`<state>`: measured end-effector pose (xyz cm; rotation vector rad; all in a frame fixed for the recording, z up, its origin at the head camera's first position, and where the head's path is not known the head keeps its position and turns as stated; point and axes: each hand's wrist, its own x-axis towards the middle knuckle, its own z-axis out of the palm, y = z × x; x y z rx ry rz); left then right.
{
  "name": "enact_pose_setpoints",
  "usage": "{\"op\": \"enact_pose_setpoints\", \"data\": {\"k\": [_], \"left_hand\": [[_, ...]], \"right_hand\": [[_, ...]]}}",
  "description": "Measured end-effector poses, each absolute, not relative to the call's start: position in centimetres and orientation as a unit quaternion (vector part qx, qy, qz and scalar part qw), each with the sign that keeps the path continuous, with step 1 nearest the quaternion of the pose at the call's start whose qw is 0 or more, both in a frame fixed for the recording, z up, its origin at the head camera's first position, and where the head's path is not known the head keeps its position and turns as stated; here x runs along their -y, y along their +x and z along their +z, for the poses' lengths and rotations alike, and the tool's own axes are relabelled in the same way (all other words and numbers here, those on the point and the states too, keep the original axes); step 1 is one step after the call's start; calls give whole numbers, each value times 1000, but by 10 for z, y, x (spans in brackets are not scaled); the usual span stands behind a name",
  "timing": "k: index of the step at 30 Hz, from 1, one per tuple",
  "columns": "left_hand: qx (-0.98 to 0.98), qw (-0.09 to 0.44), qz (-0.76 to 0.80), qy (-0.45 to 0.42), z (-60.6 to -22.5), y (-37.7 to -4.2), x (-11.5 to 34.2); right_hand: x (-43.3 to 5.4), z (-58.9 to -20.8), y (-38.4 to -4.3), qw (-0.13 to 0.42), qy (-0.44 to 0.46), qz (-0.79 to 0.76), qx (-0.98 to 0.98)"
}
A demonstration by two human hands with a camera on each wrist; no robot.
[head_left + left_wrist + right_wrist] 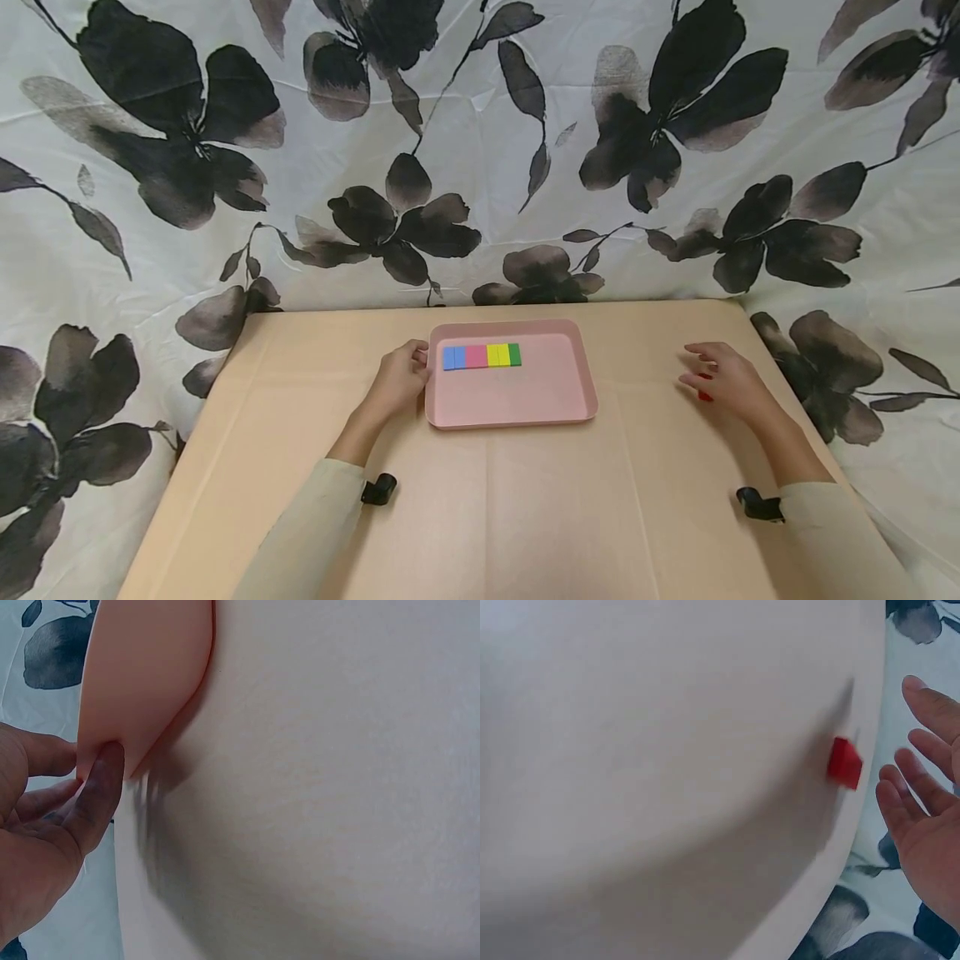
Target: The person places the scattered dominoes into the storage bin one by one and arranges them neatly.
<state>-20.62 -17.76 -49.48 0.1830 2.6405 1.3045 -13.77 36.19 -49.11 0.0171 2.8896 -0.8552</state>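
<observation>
A pink tray [510, 404] lies on the table, and at its left end my left hand [401, 379] pinches the rim. The left wrist view shows the thumb against the outer wall of the tray [150, 667], with fingers at the rim. Inside the tray stands a row of small blocks [482, 356], coloured blue, pink, yellow and green from left to right. Over the right part of the table my right hand [727, 383] has its fingers spread and relaxed. Close by the hand is a red block [844, 763], partly hidden under the fingers in the head view and apart from them in the right wrist view.
The light wooden-coloured table [525, 517] ends at a far edge just behind the tray. A white cloth with dark flowers [420, 233] hangs behind and beside it. Each forearm wears a black wrist camera [379, 489].
</observation>
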Motion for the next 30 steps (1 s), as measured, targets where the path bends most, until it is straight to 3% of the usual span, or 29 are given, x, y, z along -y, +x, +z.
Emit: {"op": "enact_pose_setpoints", "data": {"k": [16,30], "left_hand": [[-889,99,443,56,-493,-206,177],[-894,88,435,61,-494,-205,177]], "right_hand": [[-383,-508,-116,90,8,-283,-955],[-385,-513,-114,68,-7,-265,-962]]}}
